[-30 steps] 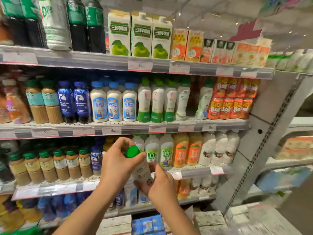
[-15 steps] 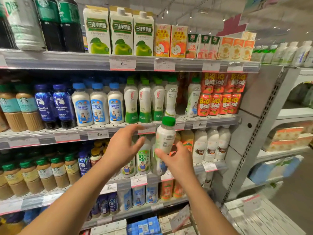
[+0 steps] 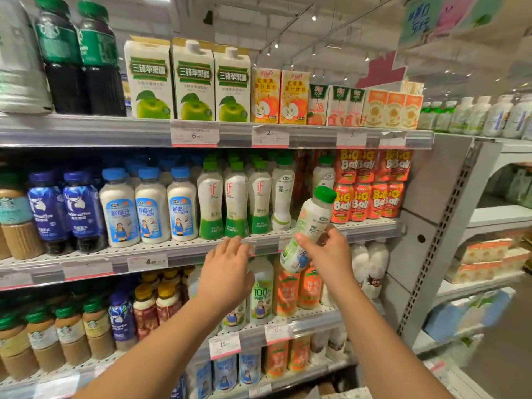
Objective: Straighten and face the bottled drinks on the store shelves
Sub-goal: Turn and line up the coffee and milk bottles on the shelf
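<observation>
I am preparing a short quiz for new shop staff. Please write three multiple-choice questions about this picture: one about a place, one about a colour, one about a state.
1. Where is the bottle that the right hand holds?
A. in front of the middle shelf
B. standing on the top shelf
C. on the floor

2. What colour is this bottle's cap?
A. blue
B. green
C. red

3. How is the left hand?
A. it grips a carton
B. it pinches a price tag
C. open, holding nothing

Answers:
1 A: it is tilted in the air before the middle shelf's right end.
2 B: the cap is plainly green.
3 C: its fingers are spread and nothing is in them.
</observation>
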Demonstrator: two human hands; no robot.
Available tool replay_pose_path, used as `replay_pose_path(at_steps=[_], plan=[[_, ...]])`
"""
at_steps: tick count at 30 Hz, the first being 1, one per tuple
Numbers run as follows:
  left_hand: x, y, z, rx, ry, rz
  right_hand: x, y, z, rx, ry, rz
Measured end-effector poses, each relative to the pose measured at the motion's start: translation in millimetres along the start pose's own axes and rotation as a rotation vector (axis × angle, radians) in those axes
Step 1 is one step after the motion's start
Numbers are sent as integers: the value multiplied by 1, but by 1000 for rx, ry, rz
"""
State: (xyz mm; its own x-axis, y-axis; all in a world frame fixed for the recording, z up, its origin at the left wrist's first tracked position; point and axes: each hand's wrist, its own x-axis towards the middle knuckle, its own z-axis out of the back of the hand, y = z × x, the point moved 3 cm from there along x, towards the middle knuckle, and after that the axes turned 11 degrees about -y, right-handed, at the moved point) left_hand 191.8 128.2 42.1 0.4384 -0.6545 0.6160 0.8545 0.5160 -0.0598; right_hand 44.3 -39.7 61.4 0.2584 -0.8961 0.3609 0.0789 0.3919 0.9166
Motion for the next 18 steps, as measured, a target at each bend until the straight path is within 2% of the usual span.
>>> replay_pose_path(at_steps=[3, 6, 18], plan=[[1, 14, -15, 65, -13, 91, 32, 4, 6, -47, -51, 16], [-2, 28, -27, 90, -4, 112, 62, 9, 5, -107, -53, 59], [6, 40, -18, 169, -38, 37, 121, 15, -28, -352, -26, 194]])
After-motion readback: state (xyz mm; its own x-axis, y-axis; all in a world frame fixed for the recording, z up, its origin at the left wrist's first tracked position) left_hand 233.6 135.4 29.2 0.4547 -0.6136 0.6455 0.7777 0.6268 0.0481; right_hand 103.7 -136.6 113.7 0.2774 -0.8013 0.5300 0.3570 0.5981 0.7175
